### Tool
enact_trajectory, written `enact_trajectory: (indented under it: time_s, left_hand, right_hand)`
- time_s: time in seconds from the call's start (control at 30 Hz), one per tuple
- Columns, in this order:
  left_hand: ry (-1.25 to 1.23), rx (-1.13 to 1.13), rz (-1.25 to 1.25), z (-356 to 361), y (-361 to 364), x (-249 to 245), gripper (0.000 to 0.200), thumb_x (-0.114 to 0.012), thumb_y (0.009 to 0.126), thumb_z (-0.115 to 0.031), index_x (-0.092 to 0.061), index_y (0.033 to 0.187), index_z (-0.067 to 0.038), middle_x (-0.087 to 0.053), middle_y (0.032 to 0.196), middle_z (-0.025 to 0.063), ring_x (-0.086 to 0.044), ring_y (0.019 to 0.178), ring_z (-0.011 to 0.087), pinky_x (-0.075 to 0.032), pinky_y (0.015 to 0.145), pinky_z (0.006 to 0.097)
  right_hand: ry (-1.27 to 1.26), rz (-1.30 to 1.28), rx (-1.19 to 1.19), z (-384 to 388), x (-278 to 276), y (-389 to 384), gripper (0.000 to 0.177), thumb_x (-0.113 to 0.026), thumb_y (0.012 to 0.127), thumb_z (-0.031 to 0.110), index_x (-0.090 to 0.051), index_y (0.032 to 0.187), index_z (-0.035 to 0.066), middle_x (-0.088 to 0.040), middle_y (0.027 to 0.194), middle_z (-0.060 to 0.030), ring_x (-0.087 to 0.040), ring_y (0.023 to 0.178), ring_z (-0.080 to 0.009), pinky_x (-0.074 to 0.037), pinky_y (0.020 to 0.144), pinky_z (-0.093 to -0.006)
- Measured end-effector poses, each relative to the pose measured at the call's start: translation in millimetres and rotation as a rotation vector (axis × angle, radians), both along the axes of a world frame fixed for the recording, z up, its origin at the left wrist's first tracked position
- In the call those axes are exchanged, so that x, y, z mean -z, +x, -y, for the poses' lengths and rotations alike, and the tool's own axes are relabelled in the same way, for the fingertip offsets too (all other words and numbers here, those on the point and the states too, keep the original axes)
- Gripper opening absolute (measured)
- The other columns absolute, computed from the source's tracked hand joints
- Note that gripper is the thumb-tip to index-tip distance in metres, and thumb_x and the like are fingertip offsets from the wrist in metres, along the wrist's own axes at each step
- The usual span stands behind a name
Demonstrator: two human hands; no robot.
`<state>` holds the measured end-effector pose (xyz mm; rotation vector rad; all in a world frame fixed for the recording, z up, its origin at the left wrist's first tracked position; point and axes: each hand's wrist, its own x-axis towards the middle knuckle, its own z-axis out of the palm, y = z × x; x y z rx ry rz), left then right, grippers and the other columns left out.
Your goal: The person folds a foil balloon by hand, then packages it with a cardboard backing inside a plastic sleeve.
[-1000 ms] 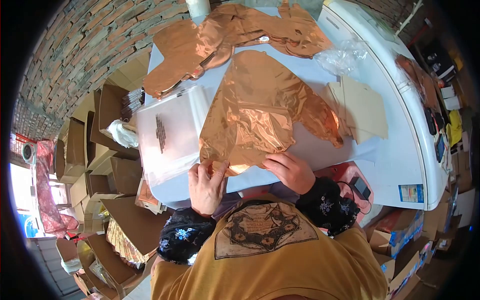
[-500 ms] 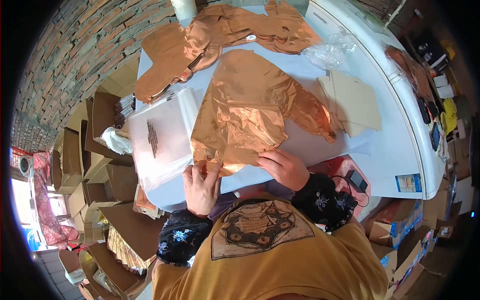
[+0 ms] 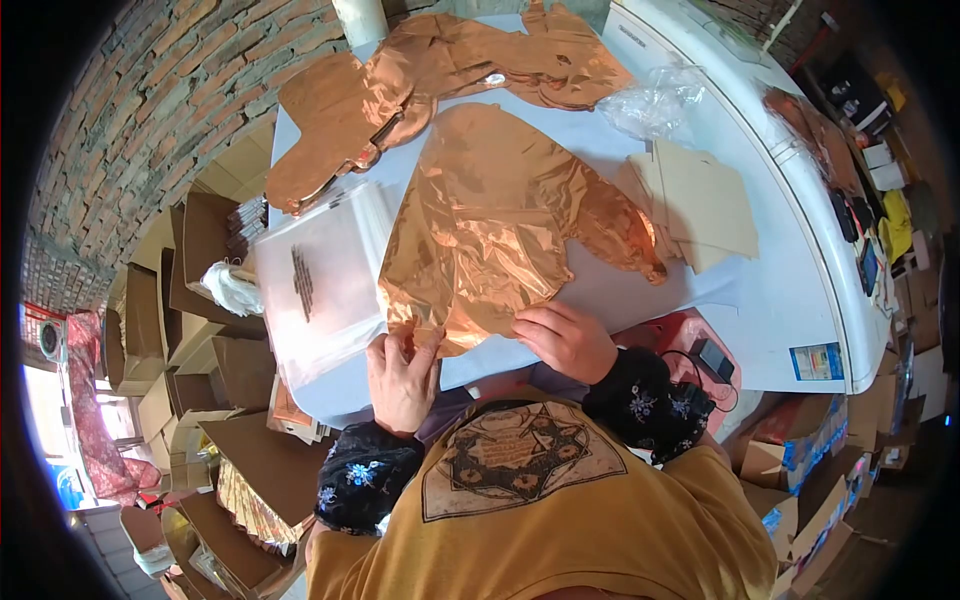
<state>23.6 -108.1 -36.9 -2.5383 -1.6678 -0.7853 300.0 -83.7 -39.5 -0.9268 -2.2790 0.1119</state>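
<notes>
Here at the desk (image 3: pixel 615 280), 1 big copper-coloured foil piece (image 3: pixel 480 165) lies spread out, smoother at its rounded far end and heavily crinkled through the middle, and both hands are on its near edge. The left hand (image 3: pixel 402 388) has its fingers bent and nearly closed, thumb and fingertips pinching the foil piece at its near left corner. Over to the right along that same edge, the right hand (image 3: pixel 566 342) has its fingers curled close together, the tips touching the foil; how firmly they grip it, nobody can tell from here. Just left of the foil piece sits a stack of clear plastic bags (image 3: pixel 340 290) with dark printing on top. Beyond the foil piece, a layered pile of copper foil shapes (image 3: pixel 325 115) sweeps across the far side, with crumpled clear plastic (image 3: pixel 655 102) by its right end. Right of the foil piece, the overlapping beige cards (image 3: pixel 710 210) lie fanned out, and past them stands a white appliance (image 3: pixel 805 300) with a bluish label. Well to the left of the foil piece, off the desk, it's open cardboard boxes (image 3: pixel 245 372) and a white bundle (image 3: pixel 234 290).
</notes>
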Motion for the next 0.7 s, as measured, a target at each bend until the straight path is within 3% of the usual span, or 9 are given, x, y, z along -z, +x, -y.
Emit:
enact_trajectory:
  time_s: [0.2, 0.3, 0.4, 0.5, 0.6, 0.67, 0.7]
  left_hand:
    - [-0.035, 0.012, 0.014, 1, 0, -4, 0.043, -0.07, 0.082, -0.014, -0.067, 0.125, -0.018, -0.054, 0.117, 0.0127, -0.048, 0.107, 0.0341, -0.044, 0.093, 0.0446]
    - [-0.035, 0.048, 0.045, 4, 2, -12, 0.046, -0.072, 0.08, -0.02, -0.066, 0.125, -0.016, -0.054, 0.116, 0.0131, -0.048, 0.106, 0.0343, -0.043, 0.092, 0.0456]
    - [-0.033, 0.091, 0.041, 10, 0, -18, 0.048, -0.073, 0.078, -0.024, -0.066, 0.125, -0.016, -0.053, 0.115, 0.0127, -0.048, 0.105, 0.0331, -0.042, 0.092, 0.0445]
    - [0.013, 0.112, -0.018, 12, -8, -27, 0.049, -0.075, 0.078, -0.027, -0.067, 0.125, -0.017, -0.054, 0.114, 0.0124, -0.051, 0.103, 0.0314, -0.043, 0.09, 0.0414]
    - [0.1, 0.147, -0.073, 4, -18, -47, 0.05, -0.074, 0.077, -0.027, -0.067, 0.125, -0.018, -0.054, 0.116, 0.0128, -0.05, 0.106, 0.0321, -0.043, 0.091, 0.0423]
    - [0.115, 0.157, -0.059, -4, -19, -60, 0.049, -0.073, 0.078, -0.023, -0.067, 0.126, -0.018, -0.054, 0.119, 0.0135, -0.049, 0.108, 0.0342, -0.043, 0.093, 0.0446]
    - [0.106, 0.153, -0.049, -10, -19, -64, 0.048, -0.072, 0.078, -0.021, -0.068, 0.125, -0.017, -0.053, 0.121, 0.0139, -0.048, 0.109, 0.0352, -0.042, 0.094, 0.0461]
  right_hand:
    - [0.041, 0.03, -0.037, 0, -5, 0, 0.027, -0.078, 0.077, 0.012, -0.067, 0.1, 0.004, -0.066, 0.106, -0.0058, -0.064, 0.098, -0.024, -0.055, 0.085, -0.0332]
    - [-0.054, -0.035, -0.041, 2, -12, 0, 0.032, -0.08, 0.077, 0.017, -0.066, 0.102, 0.004, -0.066, 0.106, -0.006, -0.064, 0.099, -0.0257, -0.054, 0.087, -0.034]
    - [-0.035, -0.057, -0.06, 2, -15, 2, 0.029, -0.076, 0.083, 0.022, -0.064, 0.105, 0.006, -0.063, 0.106, -0.007, -0.062, 0.098, -0.0248, -0.054, 0.083, -0.0352]
    - [-0.07, -0.089, -0.008, -5, -37, 12, 0.029, -0.075, 0.084, 0.018, -0.066, 0.109, 0.007, -0.066, 0.113, -0.0083, -0.065, 0.098, -0.0279, -0.054, 0.088, -0.0365]
    - [-0.013, -0.046, 0.183, -51, -65, 37, 0.024, -0.069, 0.088, 0.014, -0.066, 0.111, 0.006, -0.067, 0.114, -0.0109, -0.066, 0.1, -0.03, -0.054, 0.087, -0.0377]
    - [-0.108, -0.119, 0.321, -102, -87, 52, 0.026, -0.065, 0.091, 0.013, -0.065, 0.116, 0.004, -0.067, 0.108, -0.0154, -0.064, 0.103, -0.034, -0.052, 0.09, -0.0415]
    - [-0.019, -0.116, 0.323, -127, -88, 59, 0.027, -0.063, 0.092, 0.015, -0.065, 0.116, 0.004, -0.067, 0.107, -0.0165, -0.064, 0.103, -0.0358, -0.051, 0.09, -0.0427]
